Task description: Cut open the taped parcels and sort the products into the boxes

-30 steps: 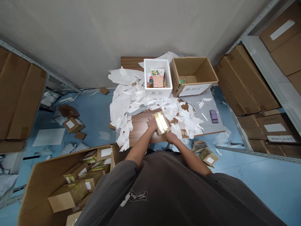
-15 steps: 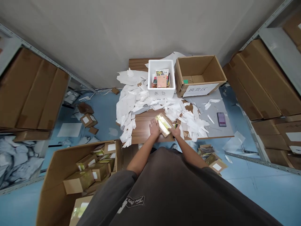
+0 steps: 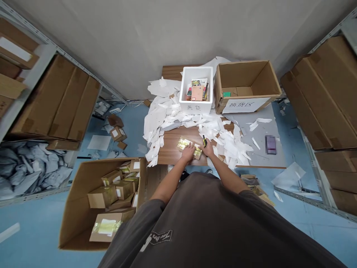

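Wooden table (image 3: 174, 143), paper scraps (image 3: 154, 113) around the white bin (image 3: 196, 108).
Before the bin, the package (image 3: 182, 143) has turned more crosswise, the left hand (image 3: 189, 151) laid over its top, the right hand (image 3: 208, 150) gripping a cutter (image 3: 205, 141).

tbl (image 3: 174, 140) rear: tub (image 3: 183, 106) L, box (image 3: 242, 72) R | scraps (image 3: 154, 113): L + front of tub | parcels (image 3: 102, 197): in carton (image 3: 76, 203), front-L of tbl
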The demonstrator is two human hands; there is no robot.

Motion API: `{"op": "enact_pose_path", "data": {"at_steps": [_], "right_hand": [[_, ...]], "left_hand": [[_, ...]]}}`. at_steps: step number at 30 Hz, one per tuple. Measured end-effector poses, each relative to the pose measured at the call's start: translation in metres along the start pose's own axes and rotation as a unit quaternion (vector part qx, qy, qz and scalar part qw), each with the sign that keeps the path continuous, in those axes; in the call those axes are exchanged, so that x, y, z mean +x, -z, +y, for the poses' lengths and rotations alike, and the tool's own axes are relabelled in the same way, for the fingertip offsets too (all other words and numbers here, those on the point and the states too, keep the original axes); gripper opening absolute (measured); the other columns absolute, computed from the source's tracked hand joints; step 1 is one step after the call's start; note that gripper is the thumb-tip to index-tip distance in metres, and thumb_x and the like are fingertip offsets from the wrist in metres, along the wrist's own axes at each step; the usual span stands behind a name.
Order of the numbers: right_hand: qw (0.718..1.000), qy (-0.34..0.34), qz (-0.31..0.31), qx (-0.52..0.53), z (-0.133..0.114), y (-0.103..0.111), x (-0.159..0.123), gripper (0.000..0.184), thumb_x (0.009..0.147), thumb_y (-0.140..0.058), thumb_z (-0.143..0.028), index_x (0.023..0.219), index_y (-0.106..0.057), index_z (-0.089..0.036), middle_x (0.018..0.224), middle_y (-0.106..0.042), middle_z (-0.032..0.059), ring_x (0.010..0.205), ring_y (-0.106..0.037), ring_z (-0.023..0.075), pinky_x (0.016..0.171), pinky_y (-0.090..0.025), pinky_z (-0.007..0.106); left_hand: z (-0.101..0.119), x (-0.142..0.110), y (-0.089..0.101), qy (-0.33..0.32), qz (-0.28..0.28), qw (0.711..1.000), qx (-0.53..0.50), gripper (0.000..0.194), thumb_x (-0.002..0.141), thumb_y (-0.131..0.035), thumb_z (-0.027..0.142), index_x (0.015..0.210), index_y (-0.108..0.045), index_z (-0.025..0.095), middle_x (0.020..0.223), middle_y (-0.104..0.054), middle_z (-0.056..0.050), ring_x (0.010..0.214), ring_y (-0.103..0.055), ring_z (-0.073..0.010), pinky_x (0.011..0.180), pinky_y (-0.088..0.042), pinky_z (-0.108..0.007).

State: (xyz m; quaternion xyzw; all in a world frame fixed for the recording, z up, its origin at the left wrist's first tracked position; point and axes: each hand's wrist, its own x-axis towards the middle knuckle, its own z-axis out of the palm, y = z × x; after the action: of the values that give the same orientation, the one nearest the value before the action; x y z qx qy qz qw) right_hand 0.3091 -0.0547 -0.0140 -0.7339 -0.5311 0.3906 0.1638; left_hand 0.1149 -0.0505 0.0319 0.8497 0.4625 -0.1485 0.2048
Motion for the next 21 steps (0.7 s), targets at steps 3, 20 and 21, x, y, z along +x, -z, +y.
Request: {"op": "enact_pose_path", "data": {"at_steps": [3, 20, 21], "right_hand": [[0.998, 0.032, -0.048, 0.016, 0.022, 0.015, -0.021, 0.049, 0.112, -0.04, -0.049, 0.148, -0.053, -0.019, 0.124, -0.077, 0.0136, 0.113, -0.075, 0.0288, 0.1, -0.057, 0.036], [0.957, 0.008, -0.291, -0.006, 0.032, 0.062, -0.036, 0.035, 0.11, -0.05, -0.053, 0.107, -0.069, -0.023, 0.071, -0.062, -0.002, 0.048, -0.05, 0.0139, 0.051, -0.044, 0.024], [0.955, 0.006, -0.296, -0.012, 0.031, 0.064, -0.037, 0.036, 0.109, -0.05, -0.053, 0.11, -0.069, -0.023, 0.072, -0.063, -0.0018, 0.047, -0.05, 0.0139, 0.051, -0.045, 0.024]], "left_hand": [[-0.002, 0.005, -0.001, 0.01, -0.012, 1.0, -0.023, 0.072, 0.07, -0.099, 0.019, 0.132, -0.063, 0.018, 0.177, -0.039, -0.022, 0.163, -0.04, -0.0396, 0.129, -0.039, -0.047], [-0.005, 0.014, 0.007, 0.03, -0.04, 0.997, -0.053, 0.068, 0.06, -0.103, 0.019, 0.119, -0.069, 0.024, 0.177, -0.04, -0.015, 0.158, -0.047, -0.0403, 0.121, -0.05, -0.043], [-0.005, 0.015, 0.007, 0.028, -0.04, 0.998, -0.051, 0.068, 0.06, -0.103, 0.018, 0.119, -0.069, 0.023, 0.178, -0.039, -0.016, 0.159, -0.046, -0.0406, 0.121, -0.049, -0.044]]}}
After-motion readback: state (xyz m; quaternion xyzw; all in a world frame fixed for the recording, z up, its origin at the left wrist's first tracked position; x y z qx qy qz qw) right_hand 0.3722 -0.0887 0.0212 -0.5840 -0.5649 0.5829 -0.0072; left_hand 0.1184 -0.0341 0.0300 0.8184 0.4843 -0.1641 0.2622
